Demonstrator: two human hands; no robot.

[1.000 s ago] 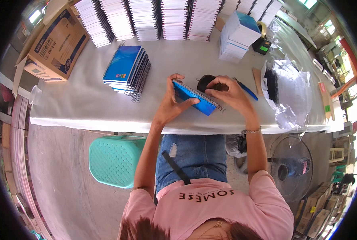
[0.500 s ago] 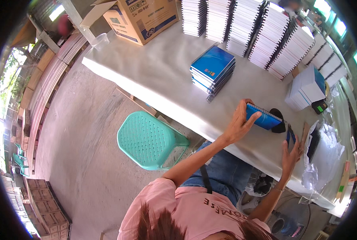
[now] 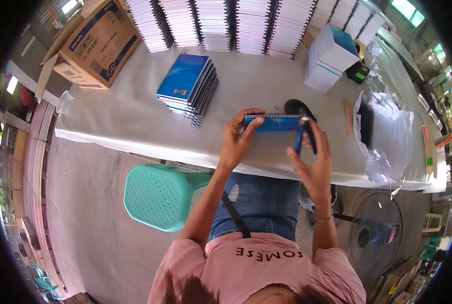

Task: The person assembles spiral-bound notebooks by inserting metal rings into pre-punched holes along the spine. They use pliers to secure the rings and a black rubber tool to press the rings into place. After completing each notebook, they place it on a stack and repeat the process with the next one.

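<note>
My left hand grips the left end of a blue spiral notebook, thumb on the cover, fingers behind. The notebook is held on edge over the table, its dark coil along the top. My right hand is closed around pliers with blue handles, and the handles are spread. Their head meets the coil's right end; whether the jaws grip the wire is too small to tell. Just behind the pliers lies a black round object, partly hidden. A stack of blue spiral notebooks sits to the left.
Tall stacks of spiral-bound books line the table's far side. A cardboard box stands at far left, a white block of books at right. Crumpled plastic lies near the right edge. A green stool and a fan flank me.
The head view has turned to the right. My right hand has brought the pliers' head up to the coil's right end. My left hand keeps its hold on the notebook.
</note>
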